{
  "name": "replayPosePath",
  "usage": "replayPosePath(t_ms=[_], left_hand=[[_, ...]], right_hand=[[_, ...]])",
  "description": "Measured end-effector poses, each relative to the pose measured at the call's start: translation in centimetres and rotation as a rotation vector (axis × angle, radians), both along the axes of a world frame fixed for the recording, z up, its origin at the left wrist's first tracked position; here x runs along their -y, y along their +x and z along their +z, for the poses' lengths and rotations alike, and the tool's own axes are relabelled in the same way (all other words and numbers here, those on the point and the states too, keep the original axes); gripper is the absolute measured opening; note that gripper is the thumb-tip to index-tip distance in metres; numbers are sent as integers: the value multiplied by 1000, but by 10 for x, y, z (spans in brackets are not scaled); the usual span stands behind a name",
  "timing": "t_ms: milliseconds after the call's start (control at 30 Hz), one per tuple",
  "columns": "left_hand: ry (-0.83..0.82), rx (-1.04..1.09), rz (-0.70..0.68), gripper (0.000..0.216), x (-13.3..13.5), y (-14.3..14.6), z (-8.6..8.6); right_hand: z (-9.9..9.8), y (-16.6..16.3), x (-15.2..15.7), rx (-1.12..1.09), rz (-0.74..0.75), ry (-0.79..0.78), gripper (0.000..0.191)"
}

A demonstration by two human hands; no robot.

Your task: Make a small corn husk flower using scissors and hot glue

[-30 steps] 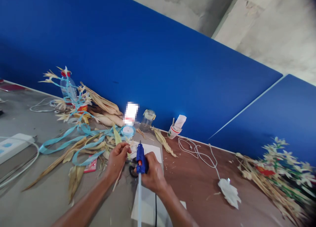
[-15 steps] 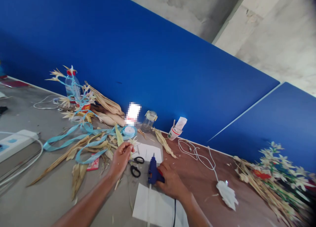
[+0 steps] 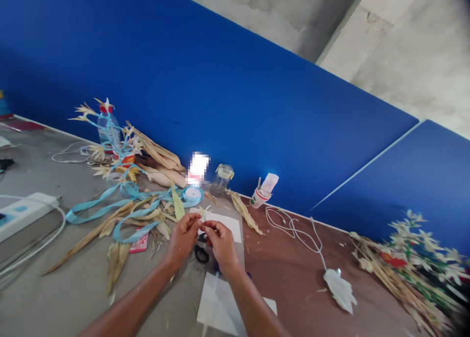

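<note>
A small pale flower (image 3: pixel 204 212), seemingly of dried husk, stands up from the fingertips of my left hand (image 3: pixel 182 240), which pinches it low down. My right hand (image 3: pixel 223 246) meets it there, its thumb and fingers pressed together at the flower's base. Just beneath the hands lie black-handled scissors (image 3: pixel 201 254), partly covered. The blue glue gun (image 3: pixel 216 267) is almost wholly hidden behind my right wrist and forearm. Under that forearm a white sheet (image 3: pixel 216 303) lies on the table, and another white paper (image 3: pixel 232 225) is just beyond my fingers.
Light-blue ribbon (image 3: pixel 91 211) and dried husks (image 3: pixel 116 261) spread on the left, near a power strip (image 3: pixel 29 213). Behind stand a flower arrangement (image 3: pixel 125 151), a glass jar (image 3: pixel 222 179) and a paper cup (image 3: pixel 260 198). A white cable (image 3: pixel 293 228) and more flowers (image 3: pixel 414 244) are to the right.
My right hand has let go of the glue gun and moved up and left to join my left hand at the flower. The glue gun is now mostly covered by my arm.
</note>
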State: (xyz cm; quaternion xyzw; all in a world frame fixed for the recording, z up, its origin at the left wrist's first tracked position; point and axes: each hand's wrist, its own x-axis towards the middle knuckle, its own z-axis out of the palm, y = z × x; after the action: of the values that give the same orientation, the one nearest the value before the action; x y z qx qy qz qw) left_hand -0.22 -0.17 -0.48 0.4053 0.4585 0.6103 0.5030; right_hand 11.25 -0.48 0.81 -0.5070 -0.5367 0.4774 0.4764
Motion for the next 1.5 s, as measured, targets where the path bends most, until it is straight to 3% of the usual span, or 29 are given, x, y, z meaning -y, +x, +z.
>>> replayPosePath(t_ms=[267,633,700,800,900,1133,1233,1300,1367,1433,1500], left_hand=[[6,59,-9,36,-1,0,1],[-66,198,-264,49,-1,5,-1],[-76,228,-277,50,0,5,1],[-74,210,-256,46,1,2,5],[-50,65,-120,41,-2,-5,10],[35,-269,166,45,-15,-45,31],[67,-792,164,32,-14,-79,40],[42,-1186,123,24,-10,-99,37],[-24,-1411,54,20,-6,-112,27],[-71,-1469,70,12,-2,-119,13],[-63,-1398,123,9,-1,-121,1]], right_hand=[[-9,-10,-9,-396,-6,-141,16],[-2,3,-13,-742,335,-326,21],[-1,3,-13,-758,316,-323,22],[3,3,-14,-784,168,-271,21],[10,10,-18,-799,33,-189,22],[24,30,-21,-737,-74,-44,20],[26,30,-20,-724,-97,-23,21],[27,28,-19,-715,-88,-18,21],[27,26,-19,-714,-74,-17,21],[26,25,-18,-713,-62,-16,20],[26,24,-17,-704,-50,-19,19]])
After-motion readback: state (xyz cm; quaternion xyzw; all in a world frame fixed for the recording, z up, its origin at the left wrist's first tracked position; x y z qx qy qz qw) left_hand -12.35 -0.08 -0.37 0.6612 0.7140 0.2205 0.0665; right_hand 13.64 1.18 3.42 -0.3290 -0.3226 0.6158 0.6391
